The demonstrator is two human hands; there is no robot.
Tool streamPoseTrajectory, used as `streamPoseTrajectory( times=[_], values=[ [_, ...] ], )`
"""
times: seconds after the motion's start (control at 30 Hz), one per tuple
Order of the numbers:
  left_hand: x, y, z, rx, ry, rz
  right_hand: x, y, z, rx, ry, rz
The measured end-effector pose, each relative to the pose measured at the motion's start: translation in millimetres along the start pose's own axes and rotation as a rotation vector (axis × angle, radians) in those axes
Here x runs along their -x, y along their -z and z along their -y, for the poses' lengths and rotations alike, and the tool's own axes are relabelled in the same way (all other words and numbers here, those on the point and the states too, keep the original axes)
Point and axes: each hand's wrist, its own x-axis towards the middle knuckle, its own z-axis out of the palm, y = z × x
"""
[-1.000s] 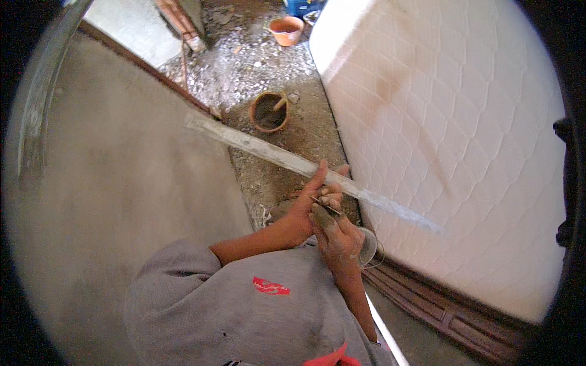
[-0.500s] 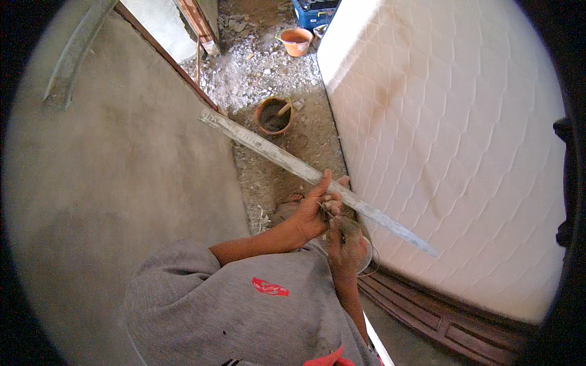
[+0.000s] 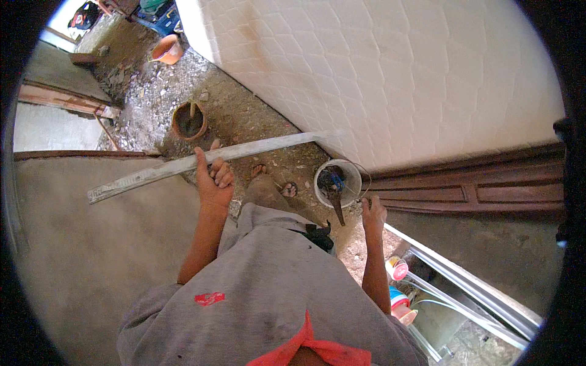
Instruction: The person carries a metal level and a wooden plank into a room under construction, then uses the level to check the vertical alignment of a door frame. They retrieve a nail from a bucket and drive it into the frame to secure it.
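Note:
A long, pale, mud-smeared straightedge bar [image 3: 244, 150] slants across in front of me. My left hand [image 3: 215, 177] is closed around it left of its middle, thumb and a fingertip showing over the far edge. Off to the right, my right hand [image 3: 373, 215] has its fingers curled, close to the rim of a white bucket [image 3: 318, 190]. Whether it pinches something thin or touches the bucket's wire handle [image 3: 370, 178], I cannot tell. In the bucket stands a dark tool with a brown tapering handle [image 3: 337, 207], beside something blue.
An orange bucket of grey mix with a stick in it [image 3: 190, 122] stands on the rubble floor, another orange bucket [image 3: 168, 50] farther off. A white quilted mattress [image 3: 390, 73] leans at right above a brown panelled door [image 3: 488, 190]. Metal rails and paint pots [image 3: 397, 268] lie lower right.
My view has turned right. My right hand has parted from my left and moved right, beside the white bucket. The bar now slopes the other way, still in my left hand.

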Motion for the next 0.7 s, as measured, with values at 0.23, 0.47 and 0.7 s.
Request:
streamPoseTrajectory(
  times=[0.23,0.47,0.7],
  values=[
    [29.6,-25.6,13.4,-0.522,0.013,0.102,-44.8,20.3,86.0,-0.3,0.045,-0.018],
    [68.3,-83.8,50.0,-1.065,0.108,0.269,-81.8,46.4,235.7,-0.431,0.799,-0.21],
    [-10.4,-6.7,12.9,-0.52,0.462,0.194,-45.0,77.5,203.2,-0.501,0.371,-0.182]
  ],
)
